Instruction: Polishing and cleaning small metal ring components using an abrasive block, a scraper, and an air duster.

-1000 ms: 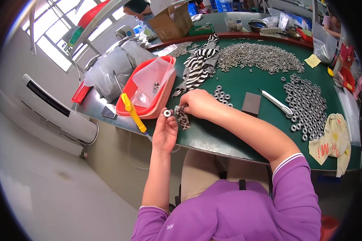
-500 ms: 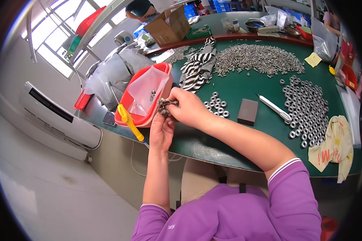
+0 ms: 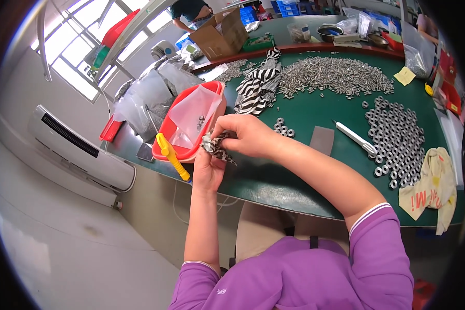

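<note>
Lying furthest left on the green bench [image 3: 315, 178] is a flat red piece [image 3: 111, 129], beside a heap of clear plastic bags [image 3: 139, 103]. Next to these a red tray [image 3: 166, 139] is sitting at the bench's near edge, carrying a clear bag [image 3: 194, 111] with a few small dark parts inside; a yellow-handled tool [image 3: 171, 157] is leaning against the tray's rim and sticking out over the edge.

Just right of the tray, the left hand [image 3: 207, 173] is cupping upward from below the bench edge, palm up, with a bunch of small metal parts [image 3: 215, 147] resting in it. The right hand [image 3: 241, 135] is closing over that same bunch from above, fingers curled and pinching it (how many pieces are in the bunch cannot be told).

Beyond the hands, a black-and-white striped cloth [image 3: 258, 88] is draping across the bench, and a small cluster of metal rings [image 3: 283, 128] is lying just behind the right wrist. Further right are a grey rectangular pad [image 3: 322, 139], a white pen-like tool [image 3: 355, 137], a wide heap of silver screws [image 3: 336, 76] at the back, a broad spread of rings [image 3: 395, 137], and a cream rag [image 3: 433, 186] hanging at the bench's right edge.
</note>
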Demonstrator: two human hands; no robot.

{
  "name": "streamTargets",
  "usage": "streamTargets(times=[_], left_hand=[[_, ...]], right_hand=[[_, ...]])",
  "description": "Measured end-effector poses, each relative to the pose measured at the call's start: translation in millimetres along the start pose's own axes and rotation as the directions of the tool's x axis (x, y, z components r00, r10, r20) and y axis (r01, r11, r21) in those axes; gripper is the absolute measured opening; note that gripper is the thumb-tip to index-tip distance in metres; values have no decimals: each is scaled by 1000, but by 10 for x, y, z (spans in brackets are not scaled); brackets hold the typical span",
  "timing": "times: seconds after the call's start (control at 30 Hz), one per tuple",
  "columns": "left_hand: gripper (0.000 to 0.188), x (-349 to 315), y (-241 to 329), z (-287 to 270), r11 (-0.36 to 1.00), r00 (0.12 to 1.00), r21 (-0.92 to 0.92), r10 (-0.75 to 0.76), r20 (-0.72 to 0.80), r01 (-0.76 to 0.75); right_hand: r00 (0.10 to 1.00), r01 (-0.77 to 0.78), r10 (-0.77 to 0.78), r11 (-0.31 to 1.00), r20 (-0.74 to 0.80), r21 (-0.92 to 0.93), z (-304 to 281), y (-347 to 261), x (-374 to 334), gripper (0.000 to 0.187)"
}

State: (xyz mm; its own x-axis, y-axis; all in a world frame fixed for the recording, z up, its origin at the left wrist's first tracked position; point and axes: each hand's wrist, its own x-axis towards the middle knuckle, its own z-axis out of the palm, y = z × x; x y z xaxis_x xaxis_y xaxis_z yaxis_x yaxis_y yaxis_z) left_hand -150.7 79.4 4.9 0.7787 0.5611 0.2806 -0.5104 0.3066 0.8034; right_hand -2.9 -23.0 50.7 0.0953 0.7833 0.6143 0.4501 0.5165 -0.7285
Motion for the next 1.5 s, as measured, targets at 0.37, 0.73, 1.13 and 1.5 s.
streamTargets(times=[0.37, 0.73, 1.13, 1.5], left_hand=[[57, -8, 35, 248, 1000, 999, 5, 26, -33, -26], [72, -7, -6, 302, 343, 835, 866, 532, 141, -364], [73, 14, 54, 399, 48, 800, 931, 529, 284, -362], [77, 66, 120, 436, -35, 852, 962, 455, 257, -271]], right_hand=[[923, -278, 236, 955, -302, -101, -34, 289, -17, 15], [940, -296, 338, 727, 53, 619, 177, 212, 9, 22], [770, -467, 634, 487, 69, 738, 134, 115, 22, 22], [880, -236, 446, 711, -165, 663, 281, 268, 24, 20]])
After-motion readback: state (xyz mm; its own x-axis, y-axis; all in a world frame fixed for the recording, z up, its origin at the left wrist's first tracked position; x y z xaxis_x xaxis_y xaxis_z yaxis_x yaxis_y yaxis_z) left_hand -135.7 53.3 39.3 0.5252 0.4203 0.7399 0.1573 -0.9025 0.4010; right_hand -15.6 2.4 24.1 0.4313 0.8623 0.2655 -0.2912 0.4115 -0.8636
